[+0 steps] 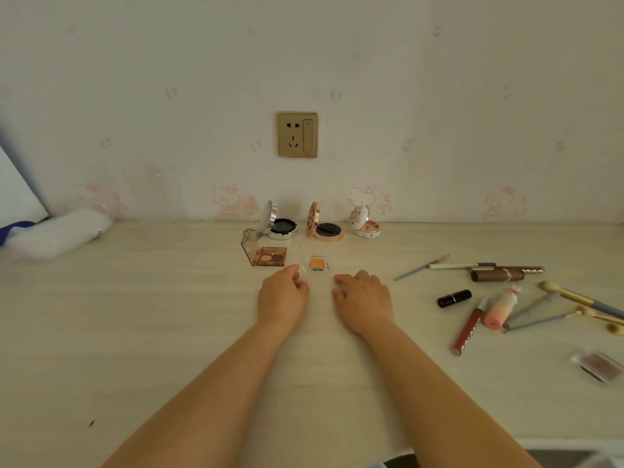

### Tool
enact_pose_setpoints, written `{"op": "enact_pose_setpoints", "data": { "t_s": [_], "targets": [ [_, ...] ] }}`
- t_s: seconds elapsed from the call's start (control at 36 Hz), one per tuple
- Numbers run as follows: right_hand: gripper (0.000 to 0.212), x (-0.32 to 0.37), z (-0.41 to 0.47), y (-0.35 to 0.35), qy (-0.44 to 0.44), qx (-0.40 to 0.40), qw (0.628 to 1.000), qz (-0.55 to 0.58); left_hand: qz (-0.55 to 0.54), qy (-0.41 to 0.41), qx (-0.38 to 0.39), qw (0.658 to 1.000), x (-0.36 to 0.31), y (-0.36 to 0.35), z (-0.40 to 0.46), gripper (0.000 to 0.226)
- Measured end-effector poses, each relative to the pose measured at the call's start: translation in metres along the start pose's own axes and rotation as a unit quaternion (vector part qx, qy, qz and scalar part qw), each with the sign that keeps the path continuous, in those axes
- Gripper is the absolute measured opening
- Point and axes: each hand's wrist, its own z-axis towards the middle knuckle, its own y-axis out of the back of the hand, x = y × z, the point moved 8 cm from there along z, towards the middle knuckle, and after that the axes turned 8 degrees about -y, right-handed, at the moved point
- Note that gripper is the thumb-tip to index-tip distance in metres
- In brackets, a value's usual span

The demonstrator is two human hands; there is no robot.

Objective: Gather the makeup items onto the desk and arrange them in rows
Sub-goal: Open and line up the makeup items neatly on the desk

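Three open compacts stand in a row by the wall: a silver one [278,224], a rose-gold one [323,227] and a white patterned one [366,222]. In front of them lie an open brown eyeshadow palette [266,255] and a small clear case with an orange pan [316,263], its lid upright. My left hand [283,295] rests just below-left of that case and holds nothing, its fingers loosely curled. My right hand [363,298] lies flat to the case's lower right, also holding nothing. Loose items lie at right: a black lipstick [454,297], a red lip gloss [467,327], a pink tube [501,310].
More items lie at the right: a brown tube [498,274], pencils [459,265], several brushes [574,298] and a mauve palette [599,366] near the desk's right edge. A white roll [60,233] lies at far left. A wall socket [297,134] is above the compacts.
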Motion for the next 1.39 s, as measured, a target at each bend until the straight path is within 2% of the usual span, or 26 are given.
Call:
{"op": "enact_pose_setpoints", "data": {
  "t_s": [0.11, 0.22, 0.61, 0.92, 1.17, 1.31, 1.39],
  "targets": [
    [0.040, 0.003, 0.002, -0.002, 0.004, 0.002, 1.000, -0.023, 0.062, -0.014, 0.034, 0.997, -0.003, -0.008, 0.005, 0.016],
    [0.039, 0.011, 0.007, -0.006, 0.011, 0.000, 0.998, -0.067, 0.105, -0.031, 0.047, 0.993, -0.003, -0.017, 0.010, 0.028],
    [0.038, 0.018, 0.017, -0.007, 0.020, -0.024, 0.998, -0.061, 0.144, -0.037, 0.032, 0.988, -0.006, -0.027, 0.023, 0.043],
    [0.041, 0.015, 0.024, -0.005, -0.009, -0.021, 0.998, -0.054, 0.146, -0.034, 0.028, 0.988, -0.007, -0.025, 0.022, 0.040],
    [0.043, 0.016, 0.025, -0.006, 0.000, -0.026, 0.998, -0.051, 0.157, -0.031, 0.033, 0.987, -0.007, -0.026, 0.022, 0.040],
    [0.038, 0.010, 0.019, -0.001, -0.014, -0.026, 1.000, -0.006, 0.100, -0.006, 0.015, 0.995, -0.006, -0.021, 0.019, 0.040],
    [0.036, -0.002, 0.008, 0.011, -0.039, -0.012, 0.988, 0.149, 0.004, 0.022, -0.030, 0.999, -0.006, -0.008, 0.011, 0.035]
  ]
}}
